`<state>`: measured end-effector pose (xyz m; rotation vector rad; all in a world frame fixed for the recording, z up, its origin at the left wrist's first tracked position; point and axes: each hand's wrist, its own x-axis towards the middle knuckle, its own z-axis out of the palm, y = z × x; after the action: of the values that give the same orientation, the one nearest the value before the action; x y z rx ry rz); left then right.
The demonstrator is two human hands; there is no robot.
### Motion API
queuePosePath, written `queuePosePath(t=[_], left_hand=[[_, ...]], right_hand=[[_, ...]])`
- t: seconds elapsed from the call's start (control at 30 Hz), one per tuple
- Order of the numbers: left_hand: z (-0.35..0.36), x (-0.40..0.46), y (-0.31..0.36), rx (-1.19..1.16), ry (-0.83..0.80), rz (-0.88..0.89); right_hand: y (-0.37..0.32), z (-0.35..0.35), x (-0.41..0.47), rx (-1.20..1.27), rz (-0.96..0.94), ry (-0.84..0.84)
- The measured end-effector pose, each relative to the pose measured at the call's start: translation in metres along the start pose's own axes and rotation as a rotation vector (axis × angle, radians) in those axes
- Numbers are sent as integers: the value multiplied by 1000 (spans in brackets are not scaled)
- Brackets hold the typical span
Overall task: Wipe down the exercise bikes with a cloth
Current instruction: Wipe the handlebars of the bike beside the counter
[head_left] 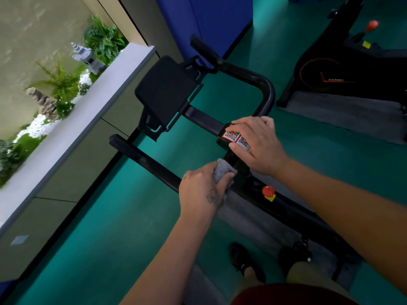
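A black exercise bike's handlebar (265, 93) loops in front of me, with a dark tablet holder (164, 93) at its far end. My left hand (199, 190) is shut on a crumpled grey cloth (222, 170), pressed against the near-left handlebar tube (141, 158) where it joins the centre. My right hand (256, 144) lies flat with its fingers spread on the centre block, partly covering its QR-code stickers (231, 135). A red resistance knob (268, 191) with a yellow label sits on the frame just below my hands.
A second black exercise bike (343, 69) with a red knob stands at the upper right on a grey mat (350, 116). Green floor (105, 227) surrounds both. A window ledge (72, 130) with plants outside runs along the left. My feet in black shoes (244, 260) are below.
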<state>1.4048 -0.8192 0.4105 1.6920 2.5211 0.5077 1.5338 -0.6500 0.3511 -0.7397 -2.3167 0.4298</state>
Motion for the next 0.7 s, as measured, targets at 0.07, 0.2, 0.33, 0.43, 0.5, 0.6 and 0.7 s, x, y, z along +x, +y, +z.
queuePosePath(t=[0.07, 0.2, 0.33, 0.43, 0.5, 0.6, 0.7], left_hand=[[3, 6, 8, 2, -23, -39], [12, 19, 19, 14, -24, -63], [19, 30, 25, 46, -32, -102], [21, 34, 25, 83, -51, -139], [19, 32, 24, 61, -43, -146], [13, 25, 23, 18, -96, -148], [4, 15, 22, -10, -109, -129]], right_hand=[[2, -2, 0, 23, -11, -2], [3, -3, 0, 51, -14, -12], [5, -4, -1, 77, 0, -26], [6, -7, -1, 91, -2, -49], [5, -9, -1, 97, -2, -63], [6, -11, -2, 107, 6, -92], [6, -14, -2, 109, 2, -131]])
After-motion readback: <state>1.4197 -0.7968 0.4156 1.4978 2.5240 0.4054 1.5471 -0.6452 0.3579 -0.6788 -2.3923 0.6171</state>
